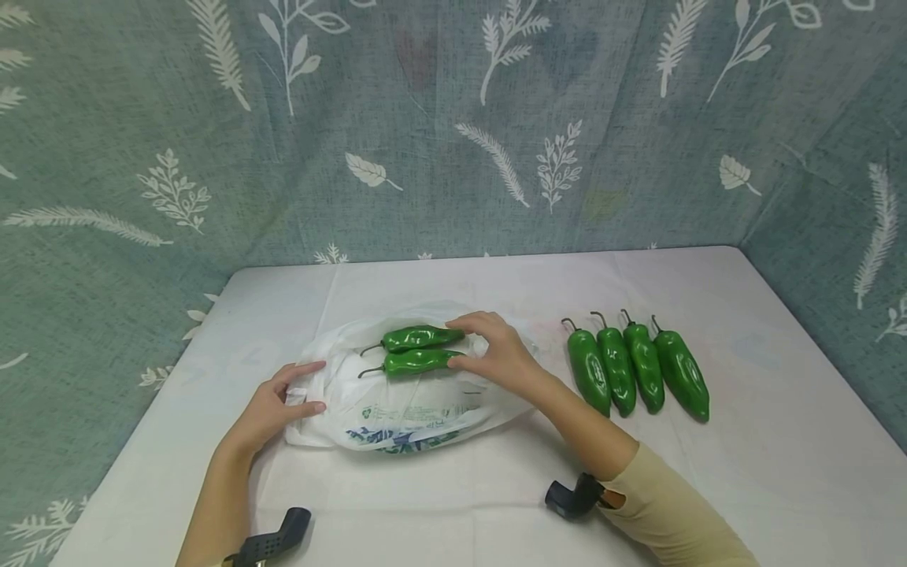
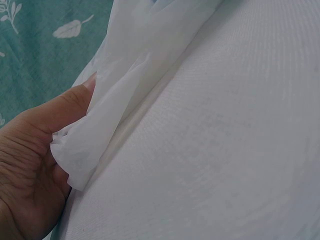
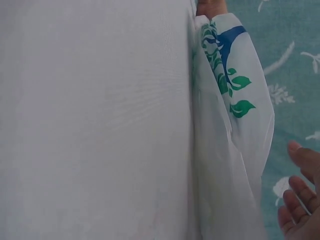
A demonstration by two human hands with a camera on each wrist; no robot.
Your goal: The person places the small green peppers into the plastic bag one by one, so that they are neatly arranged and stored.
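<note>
Two glossy green chili peppers, an upper one and a lower one, lie side by side on a white plastic bag, stems to the left. At their tips is my right hand, index finger by the upper pepper and thumb by the lower. The right wrist view shows this hand's fingers spread apart. My left hand rests at the bag's left edge, thumb and index finger apart on the plastic. In the left wrist view a crumpled corner of the bag lies against that hand.
Several more green chili peppers lie in a row on the right of the table, stems toward the back. A white cloth covers the table. Blue-green fabric with a leaf pattern hangs behind and at the sides.
</note>
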